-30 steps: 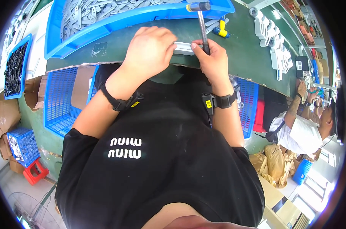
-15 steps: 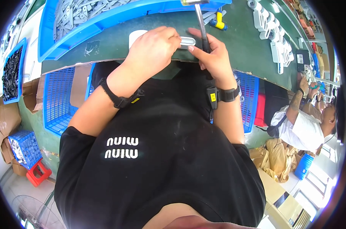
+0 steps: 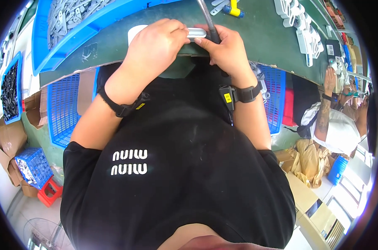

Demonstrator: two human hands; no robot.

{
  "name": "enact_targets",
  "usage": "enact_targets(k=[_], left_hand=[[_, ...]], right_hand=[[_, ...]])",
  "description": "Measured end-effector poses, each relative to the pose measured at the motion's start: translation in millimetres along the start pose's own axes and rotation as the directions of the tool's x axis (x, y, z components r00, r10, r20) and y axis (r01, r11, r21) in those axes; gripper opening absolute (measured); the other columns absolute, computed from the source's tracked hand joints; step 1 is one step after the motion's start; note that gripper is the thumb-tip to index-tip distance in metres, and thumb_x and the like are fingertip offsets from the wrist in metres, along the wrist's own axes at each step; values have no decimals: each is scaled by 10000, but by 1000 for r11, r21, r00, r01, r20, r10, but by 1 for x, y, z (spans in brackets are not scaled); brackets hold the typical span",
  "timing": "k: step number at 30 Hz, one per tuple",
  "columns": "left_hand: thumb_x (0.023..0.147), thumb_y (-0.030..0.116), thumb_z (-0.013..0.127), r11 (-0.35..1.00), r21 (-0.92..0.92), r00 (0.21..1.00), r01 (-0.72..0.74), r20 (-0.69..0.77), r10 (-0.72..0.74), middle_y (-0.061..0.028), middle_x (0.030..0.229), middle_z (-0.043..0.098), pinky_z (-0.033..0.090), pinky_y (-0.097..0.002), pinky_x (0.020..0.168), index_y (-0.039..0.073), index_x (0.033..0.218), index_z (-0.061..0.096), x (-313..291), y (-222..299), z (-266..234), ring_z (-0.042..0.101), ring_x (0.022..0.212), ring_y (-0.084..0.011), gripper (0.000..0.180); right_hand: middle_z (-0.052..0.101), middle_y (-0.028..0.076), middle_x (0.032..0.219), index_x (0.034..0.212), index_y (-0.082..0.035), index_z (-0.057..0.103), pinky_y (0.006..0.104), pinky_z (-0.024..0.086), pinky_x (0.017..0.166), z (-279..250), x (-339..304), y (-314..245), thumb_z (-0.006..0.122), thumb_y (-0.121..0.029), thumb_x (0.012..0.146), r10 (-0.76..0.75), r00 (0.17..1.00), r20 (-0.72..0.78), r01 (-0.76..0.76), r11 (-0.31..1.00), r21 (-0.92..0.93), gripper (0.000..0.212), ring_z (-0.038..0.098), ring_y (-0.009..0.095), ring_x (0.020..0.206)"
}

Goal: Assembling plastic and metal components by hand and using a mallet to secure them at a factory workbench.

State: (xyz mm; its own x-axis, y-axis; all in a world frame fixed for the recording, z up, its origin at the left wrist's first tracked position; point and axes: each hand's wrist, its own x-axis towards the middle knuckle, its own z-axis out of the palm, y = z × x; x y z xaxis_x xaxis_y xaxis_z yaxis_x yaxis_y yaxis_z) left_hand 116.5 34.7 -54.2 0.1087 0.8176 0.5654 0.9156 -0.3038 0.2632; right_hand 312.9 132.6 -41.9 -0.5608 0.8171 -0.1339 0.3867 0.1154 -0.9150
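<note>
My left hand (image 3: 157,43) closes over a white elongated part (image 3: 197,33). The part lies near the front edge of the green table, its slotted, rounded end sticking out past my fingertips. A wider white end shows on the other side of the hand; the middle is hidden. In my right hand (image 3: 230,52) is a hammer (image 3: 205,13), gripped by its dark handle with the metal shaft pointing away from me. The hammer's head is cut off by the upper edge. My right thumb and fingers rest against the slotted end.
A big blue bin (image 3: 101,23) of flat grey pieces stands at the far left. A yellow-and-blue tool (image 3: 235,9) lies beyond my right hand. Several white parts (image 3: 305,41) line the right side. Blue crates (image 3: 64,106) sit below the table edge; another person (image 3: 335,125) works at right.
Both hands, the white part and the hammer appear slightly further left and up in view. The whole view has shifted too. My grip looks the same.
</note>
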Motion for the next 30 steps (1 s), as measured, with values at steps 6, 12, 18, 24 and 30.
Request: enact_targets(k=[6,12,18,24,30], left_hand=[[878,120,827,997,21,996,-72,-50,73,-62,1056,782,625,-386,781,36,1004,794,-2,-3,5,756,959,-268,155],[871,125,811,996,25,991,-80,-103,82,-46,1024,764,614,-385,762,38,967,777,-2,-3,10,740,952,-252,134],[868,122,811,997,29,988,-72,-138,75,-31,981,743,607,-381,736,53,929,764,-3,-3,12,729,913,-243,104],[865,83,847,999,17,995,-33,-98,35,-61,996,774,620,-379,735,41,961,792,-1,1,9,759,887,-273,118],[885,107,837,1000,14,994,-21,-105,22,-42,987,767,610,-376,709,42,928,783,-4,-2,11,752,875,-260,95]], right_hand=[[702,6,720,1268,-32,792,269,499,505,1,-1,3,818,-211,990,-27,1000,13,28,995,-97,332,611,84,524],[700,18,707,1240,-21,791,282,492,507,1,0,2,813,-187,986,36,999,22,-35,998,-45,305,603,86,514],[693,13,695,1145,-32,784,282,480,506,7,0,2,819,-152,978,-1,999,-38,0,1000,-28,209,601,89,515],[711,25,761,1153,-46,784,279,486,513,7,-3,2,812,-149,982,-18,998,-53,16,999,-40,202,594,94,510],[701,20,869,1134,-26,754,291,506,725,-11,-30,24,728,-127,1032,-225,936,-270,185,969,-165,146,645,118,801]])
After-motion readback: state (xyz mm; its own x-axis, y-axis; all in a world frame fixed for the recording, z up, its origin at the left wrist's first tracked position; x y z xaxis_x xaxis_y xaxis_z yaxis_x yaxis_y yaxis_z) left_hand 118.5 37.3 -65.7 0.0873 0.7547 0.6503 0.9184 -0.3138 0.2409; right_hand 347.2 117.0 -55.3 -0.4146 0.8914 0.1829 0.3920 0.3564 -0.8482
